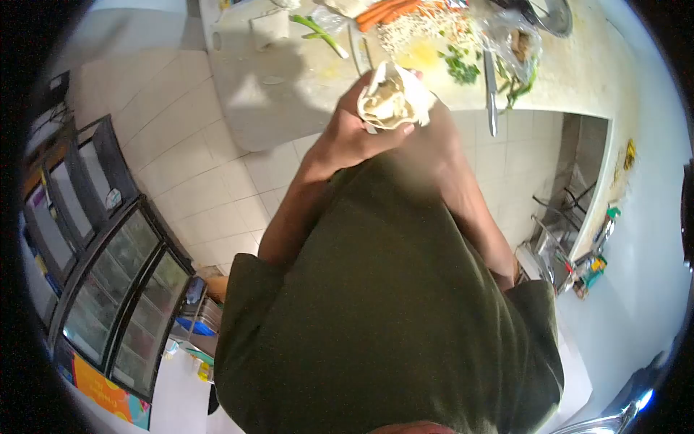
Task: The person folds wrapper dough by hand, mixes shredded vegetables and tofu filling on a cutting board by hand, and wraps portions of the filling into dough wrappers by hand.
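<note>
Clasping a pale layered piece (392, 103) in the left hand (352, 136) by the near edge of the surface (560, 81), left of chopped greens (461, 67) and a knife (491, 94); cannot tell the grip of the blurred right hand (439, 119).

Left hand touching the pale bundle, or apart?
Touching. Head view: the left hand wraps around the pale bundle at its left side and lower edge.

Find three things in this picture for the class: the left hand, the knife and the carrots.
Left hand (351, 133): head camera view, on the back of the hand.
Knife (491, 94): head camera view, midway along its length.
Carrots (388, 13): head camera view, mid-pile.
</note>
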The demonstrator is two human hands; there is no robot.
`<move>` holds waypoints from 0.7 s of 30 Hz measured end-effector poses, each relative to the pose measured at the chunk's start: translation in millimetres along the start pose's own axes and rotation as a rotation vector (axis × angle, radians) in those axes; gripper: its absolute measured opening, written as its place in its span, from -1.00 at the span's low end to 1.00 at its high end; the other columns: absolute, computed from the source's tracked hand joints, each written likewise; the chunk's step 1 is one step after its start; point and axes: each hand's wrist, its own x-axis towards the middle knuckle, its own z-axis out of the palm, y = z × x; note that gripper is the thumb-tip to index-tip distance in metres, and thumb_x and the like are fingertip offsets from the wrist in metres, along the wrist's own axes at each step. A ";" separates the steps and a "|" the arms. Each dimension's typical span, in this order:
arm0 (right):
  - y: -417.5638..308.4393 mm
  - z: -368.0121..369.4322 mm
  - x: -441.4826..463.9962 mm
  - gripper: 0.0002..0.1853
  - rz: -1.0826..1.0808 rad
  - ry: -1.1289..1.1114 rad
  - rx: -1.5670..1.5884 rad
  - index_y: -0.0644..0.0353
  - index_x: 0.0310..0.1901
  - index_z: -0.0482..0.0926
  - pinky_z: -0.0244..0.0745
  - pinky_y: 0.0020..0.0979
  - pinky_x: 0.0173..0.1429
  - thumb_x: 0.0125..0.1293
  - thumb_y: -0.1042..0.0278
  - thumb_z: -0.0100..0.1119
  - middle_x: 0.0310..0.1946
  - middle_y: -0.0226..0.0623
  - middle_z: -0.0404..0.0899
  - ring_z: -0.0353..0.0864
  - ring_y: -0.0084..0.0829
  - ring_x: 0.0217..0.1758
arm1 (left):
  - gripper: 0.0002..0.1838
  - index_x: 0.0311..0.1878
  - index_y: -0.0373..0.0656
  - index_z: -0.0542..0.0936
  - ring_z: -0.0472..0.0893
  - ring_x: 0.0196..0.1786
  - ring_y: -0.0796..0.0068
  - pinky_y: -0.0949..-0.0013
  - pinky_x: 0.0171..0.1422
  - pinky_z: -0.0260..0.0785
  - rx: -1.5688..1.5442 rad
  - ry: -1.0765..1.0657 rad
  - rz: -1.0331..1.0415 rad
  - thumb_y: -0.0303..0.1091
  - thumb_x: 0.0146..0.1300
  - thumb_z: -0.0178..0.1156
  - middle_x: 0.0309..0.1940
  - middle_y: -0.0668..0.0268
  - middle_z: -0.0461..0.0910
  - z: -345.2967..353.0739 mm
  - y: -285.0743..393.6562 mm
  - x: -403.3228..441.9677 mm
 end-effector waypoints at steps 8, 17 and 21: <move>-4.9 51.7 -3.8 -0.45 -0.023 0.347 -0.088 0.26 0.40 0.33 0.40 -0.10 0.44 0.69 0.00 -0.36 0.29 -0.17 0.53 0.50 -0.28 0.37 | -0.27 0.37 -0.33 0.35 0.62 0.22 0.39 0.30 0.34 0.53 0.008 0.187 0.090 -0.48 0.19 0.51 0.27 0.09 0.57 5.1 -8.9 4.7; -14.8 39.5 -13.8 -0.40 -0.014 0.256 -0.119 0.26 0.49 0.21 0.28 -0.02 0.56 0.65 -0.02 -0.15 0.45 -0.12 0.36 0.37 -0.14 0.50 | -0.31 0.49 -0.33 0.23 0.49 0.40 0.16 0.03 0.51 0.37 -0.557 0.219 -0.092 -0.54 0.27 0.14 0.37 -0.01 0.46 -12.5 -15.3 1.2; -17.3 37.5 -14.5 -0.41 -0.015 0.205 -0.129 0.28 0.51 0.17 0.25 -0.02 0.58 0.68 0.02 -0.26 0.47 -0.09 0.33 0.35 -0.14 0.52 | -0.15 0.63 -0.32 0.00 0.21 0.61 0.06 -0.04 0.70 0.00 -0.432 0.146 -0.089 -0.38 0.32 0.09 0.58 -0.10 0.19 -8.8 -2.8 3.2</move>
